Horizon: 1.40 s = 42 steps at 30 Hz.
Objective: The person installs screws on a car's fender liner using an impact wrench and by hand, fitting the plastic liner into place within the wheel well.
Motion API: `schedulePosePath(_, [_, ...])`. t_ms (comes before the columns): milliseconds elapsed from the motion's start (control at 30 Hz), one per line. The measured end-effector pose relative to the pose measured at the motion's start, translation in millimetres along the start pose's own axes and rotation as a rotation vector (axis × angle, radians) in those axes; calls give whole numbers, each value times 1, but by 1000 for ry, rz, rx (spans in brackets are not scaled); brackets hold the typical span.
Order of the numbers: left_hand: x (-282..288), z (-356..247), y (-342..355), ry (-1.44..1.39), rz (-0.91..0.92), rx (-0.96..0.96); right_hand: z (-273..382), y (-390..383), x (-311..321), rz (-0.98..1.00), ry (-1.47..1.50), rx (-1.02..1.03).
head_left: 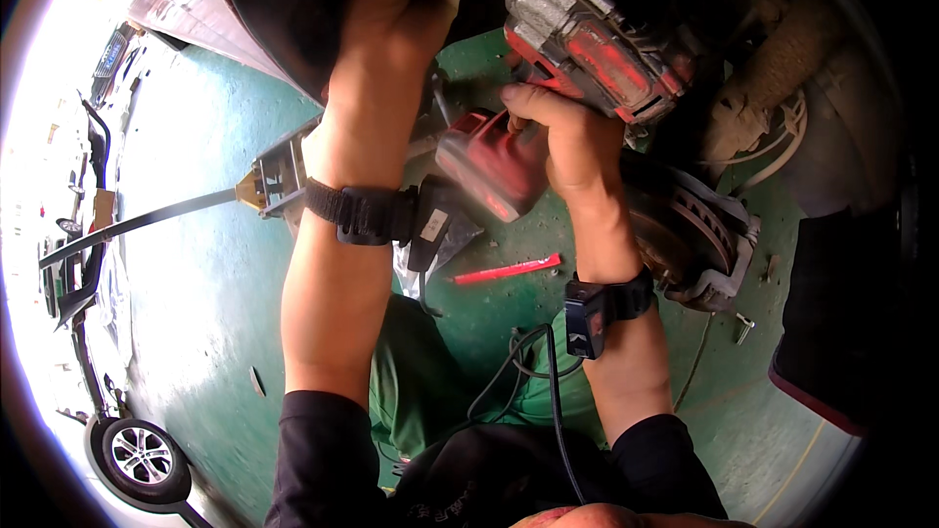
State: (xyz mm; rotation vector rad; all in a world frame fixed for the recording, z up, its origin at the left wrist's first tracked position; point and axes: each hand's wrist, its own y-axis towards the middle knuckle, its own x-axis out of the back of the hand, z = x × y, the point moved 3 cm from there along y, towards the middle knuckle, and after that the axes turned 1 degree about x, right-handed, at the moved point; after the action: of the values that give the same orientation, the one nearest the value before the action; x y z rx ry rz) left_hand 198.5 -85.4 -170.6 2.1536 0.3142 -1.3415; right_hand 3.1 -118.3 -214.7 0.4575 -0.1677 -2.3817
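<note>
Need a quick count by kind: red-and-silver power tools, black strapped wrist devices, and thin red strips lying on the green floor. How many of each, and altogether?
Red-and-silver power tool, gripped by the right hand: 1
Black strapped wrist devices, one per arm: 2
Thin red strip on the green floor: 1
Total: 4

The floor (pixel 210 284) is showing green, with glare spreading across its left side. A jack (pixel 279 176) is standing on it, its handle (pixel 147 224) extending left. Mid-floor, a red strip (pixel 506 268) is lying near a clear bag (pixel 463 238). A bolt (pixel 745 329) is lying at right, a dark sliver (pixel 256 381) at left.
</note>
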Motion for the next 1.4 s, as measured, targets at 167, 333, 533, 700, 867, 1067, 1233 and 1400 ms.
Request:
schedulePosePath(167, [-6, 3, -2, 7, 89, 36, -1, 0, 4, 11, 74, -83])
schedulePosePath(333, [3, -2, 7, -143, 117, 155, -2, -1, -2, 26, 66, -28])
schedulePosePath(533, [2, 3, 7, -73, 47, 68, 1, 3, 1, -2, 41, -16])
schedulePosePath(700, [2, 0, 3, -194, -28, 45, 2, 2, -4, 18, 28, 9])
schedulePosePath(867, [7, -13, 10, -194, -87, -21, 2, 2, -10, 32, 36, 29])
schedulePosePath(1067, [-2, -3, 14, -166, 1, -23, 5, 4, -5, 22, -52, 38])
schedulePosePath(1233, [-2, -9, 12, -162, -61, -50, 4, 7, -11, 46, 22, 11])
schedulePosePath(1400, [-4, -12, 14, -211, -83, -3, 5, 7, -13, 22, 46, -9])
